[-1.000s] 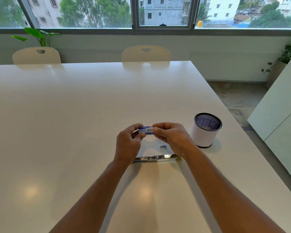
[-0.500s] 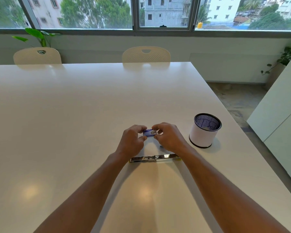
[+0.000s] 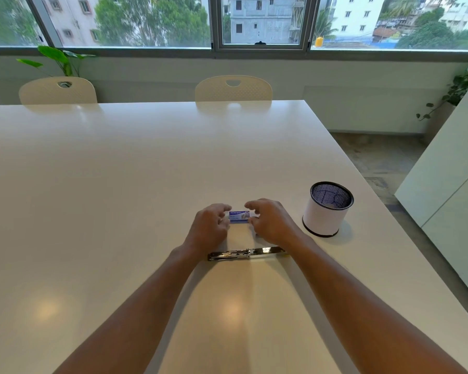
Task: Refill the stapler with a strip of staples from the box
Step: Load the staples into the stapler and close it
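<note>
A small blue staple box (image 3: 239,217) sits low over the white table (image 3: 146,171), between my two hands. My left hand (image 3: 210,230) pinches its left end with curled fingers. My right hand (image 3: 272,222) touches its right end with the thumb, while the index finger arches above it. The metal stapler (image 3: 245,253) lies swung open and flat on the table just in front of my wrists; its right end is hidden under my right forearm. I cannot tell whether the box is open.
A white pen cup with a black mesh rim (image 3: 327,209) stands to the right of my right hand, near the table's right edge. Two cream chairs (image 3: 233,89) are at the far side. A white cabinet (image 3: 449,184) stands off to the right.
Both hands have carried the staple box down and a little away from me, from above the table to its surface. My right index finger has lifted off the box. The stapler has not moved.
</note>
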A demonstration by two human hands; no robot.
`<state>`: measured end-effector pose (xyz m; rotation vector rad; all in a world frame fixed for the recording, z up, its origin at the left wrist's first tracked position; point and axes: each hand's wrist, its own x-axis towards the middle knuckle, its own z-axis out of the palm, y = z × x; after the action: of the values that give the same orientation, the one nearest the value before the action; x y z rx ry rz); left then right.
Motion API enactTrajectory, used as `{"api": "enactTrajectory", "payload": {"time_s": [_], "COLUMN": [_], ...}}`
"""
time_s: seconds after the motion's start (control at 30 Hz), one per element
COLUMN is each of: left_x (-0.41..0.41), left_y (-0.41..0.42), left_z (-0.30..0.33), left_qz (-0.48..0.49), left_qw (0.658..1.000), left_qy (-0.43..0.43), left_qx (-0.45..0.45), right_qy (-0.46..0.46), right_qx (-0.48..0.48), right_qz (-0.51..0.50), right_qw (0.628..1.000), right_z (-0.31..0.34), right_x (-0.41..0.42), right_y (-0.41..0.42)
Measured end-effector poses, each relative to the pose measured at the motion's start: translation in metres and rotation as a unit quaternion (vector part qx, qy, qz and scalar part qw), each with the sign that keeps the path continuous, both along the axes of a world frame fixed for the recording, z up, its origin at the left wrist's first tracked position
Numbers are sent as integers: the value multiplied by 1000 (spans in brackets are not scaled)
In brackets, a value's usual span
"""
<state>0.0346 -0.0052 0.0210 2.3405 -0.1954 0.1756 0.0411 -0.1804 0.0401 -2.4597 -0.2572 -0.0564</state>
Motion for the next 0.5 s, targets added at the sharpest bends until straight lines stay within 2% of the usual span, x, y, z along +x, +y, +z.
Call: {"api": "enactTrajectory", "payload": {"time_s": [0.07,0.13,0.23,0.37,0.5], "left_x": [-4,-9,-19,-34,-47], "left_y": [6,12,16,18,17], "left_z": [0,-3,-7,-11,-15], "left_qz": [38,73,105,137,170], "left_qw": [998,994,986,967,933], "left_qy": [17,23,36,48,67], "left_qx": [-39,-82,-128,-209,-309], "right_qy": [-31,-11,28,-5,-16], "right_qx": [14,-2,-136,-212,-205], "right_qz": [21,89,163,158,133], "right_qw": [999,996,977,964,970], "right_z": [6,15,20,9,2], "right_x": [-11,-27,-51,-69,-77], "right_y": [1,3,10,17,18]}}
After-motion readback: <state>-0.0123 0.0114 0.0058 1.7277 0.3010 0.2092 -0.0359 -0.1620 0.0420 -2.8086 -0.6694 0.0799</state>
